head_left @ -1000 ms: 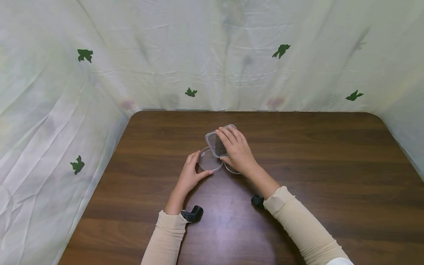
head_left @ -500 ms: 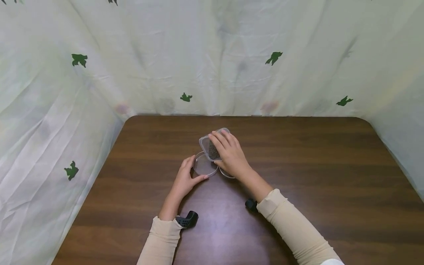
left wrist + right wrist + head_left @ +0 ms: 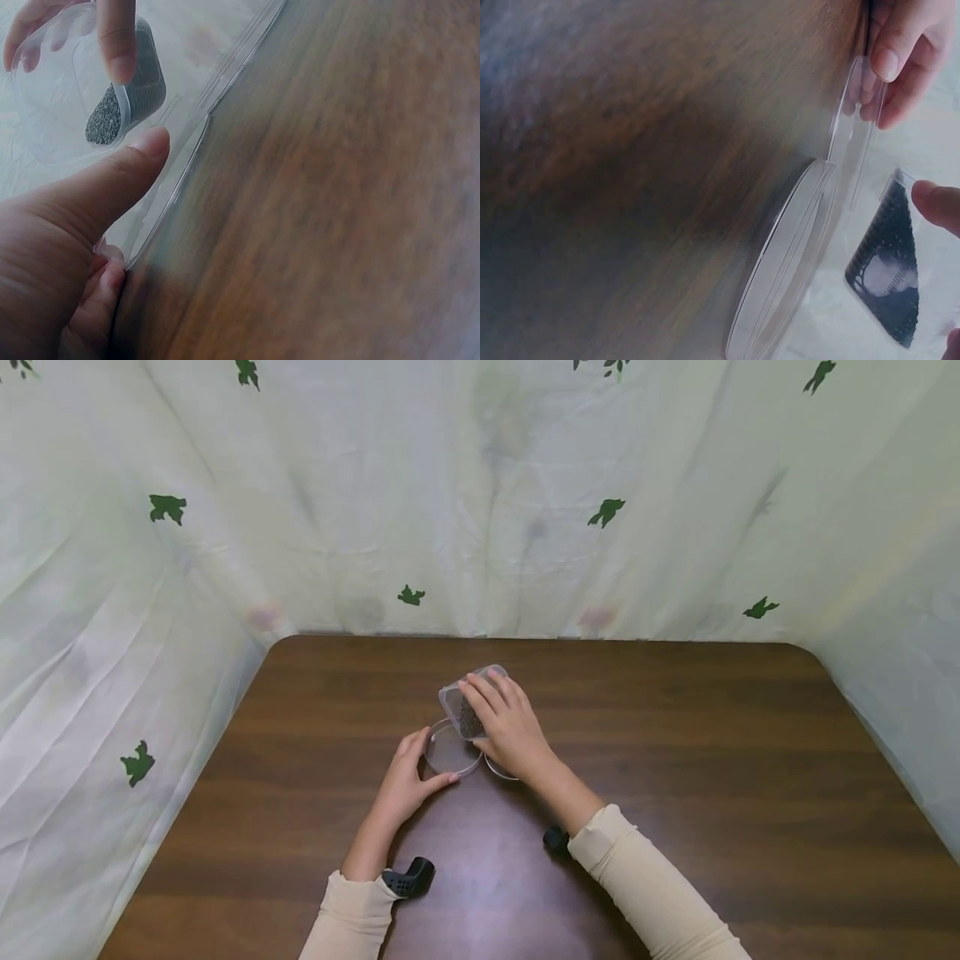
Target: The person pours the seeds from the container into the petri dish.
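Observation:
My left hand (image 3: 402, 787) holds a round clear petri dish (image 3: 450, 758) between thumb and fingers at its left side. My right hand (image 3: 512, 728) grips a clear plastic tub (image 3: 451, 700) from above, tilted over that dish. Dark granules (image 3: 105, 120) are heaped against one side of the tub, towards its lower edge. Whether any grains lie in the held dish cannot be made out. Just to its right sits a second petri dish (image 3: 776, 277) on the table, partly covered by the right hand in the head view.
The brown wooden table (image 3: 675, 760) reaches back to a pale curtain (image 3: 487, 510) with green bird and leaf shapes. A black wrist camera (image 3: 411, 878) sits on the left wrist and another (image 3: 556, 839) on the right.
The head view has tilted, so the whole scene sits lower and further left. Both hands, the tub and the dishes keep nearly the same places relative to each other.

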Demonstrator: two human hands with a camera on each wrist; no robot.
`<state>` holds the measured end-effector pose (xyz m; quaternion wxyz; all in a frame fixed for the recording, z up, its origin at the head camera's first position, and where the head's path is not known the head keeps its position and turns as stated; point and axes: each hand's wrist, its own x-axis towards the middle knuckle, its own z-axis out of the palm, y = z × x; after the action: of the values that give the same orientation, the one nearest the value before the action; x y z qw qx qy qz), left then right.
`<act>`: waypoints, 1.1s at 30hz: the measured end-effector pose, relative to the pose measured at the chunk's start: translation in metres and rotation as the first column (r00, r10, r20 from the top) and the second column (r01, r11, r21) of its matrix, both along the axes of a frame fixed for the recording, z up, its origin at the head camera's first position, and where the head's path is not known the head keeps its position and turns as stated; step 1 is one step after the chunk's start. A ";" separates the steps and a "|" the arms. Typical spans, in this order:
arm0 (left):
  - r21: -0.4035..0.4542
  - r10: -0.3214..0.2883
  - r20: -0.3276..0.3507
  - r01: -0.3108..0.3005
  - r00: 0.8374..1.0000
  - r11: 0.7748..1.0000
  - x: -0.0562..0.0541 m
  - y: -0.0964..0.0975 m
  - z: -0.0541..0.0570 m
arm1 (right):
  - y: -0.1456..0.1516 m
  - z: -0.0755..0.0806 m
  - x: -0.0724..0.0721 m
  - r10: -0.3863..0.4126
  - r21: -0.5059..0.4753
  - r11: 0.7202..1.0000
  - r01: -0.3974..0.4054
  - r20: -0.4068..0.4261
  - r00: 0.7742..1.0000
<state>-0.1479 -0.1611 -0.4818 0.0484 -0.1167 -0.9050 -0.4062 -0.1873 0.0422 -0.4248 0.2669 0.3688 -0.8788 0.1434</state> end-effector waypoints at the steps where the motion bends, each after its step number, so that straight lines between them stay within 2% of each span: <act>1: -0.001 -0.001 -0.006 0.001 1.000 1.000 0.000 0.000 0.000 | 0.000 0.000 0.000 -0.002 0.002 1.000 0.002 -0.002 1.000; 10: -0.009 0.006 -0.011 -0.007 1.000 1.000 0.006 -0.006 -0.002 | -0.007 -0.004 0.005 -0.004 0.016 1.000 0.004 -0.013 1.000; 15: -0.012 0.003 0.013 -0.002 1.000 1.000 0.003 -0.004 -0.001 | -0.004 -0.002 0.002 -0.012 0.022 1.000 0.013 -0.031 0.999; 24: -0.014 0.003 0.017 -0.003 1.000 1.000 -0.005 -0.001 0.001 | -0.001 0.002 -0.005 -0.023 0.046 0.999 0.023 -0.019 1.000; 33: -0.016 0.011 0.014 -0.011 1.000 1.000 -0.004 0.000 -0.001 | 0.001 0.001 -0.003 -0.029 0.049 0.998 0.029 0.007 1.000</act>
<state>-0.1517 -0.1610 -0.4827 0.0433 -0.1093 -0.9092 -0.3994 -0.1900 0.0433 -0.4241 0.2563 0.3618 -0.8883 0.1194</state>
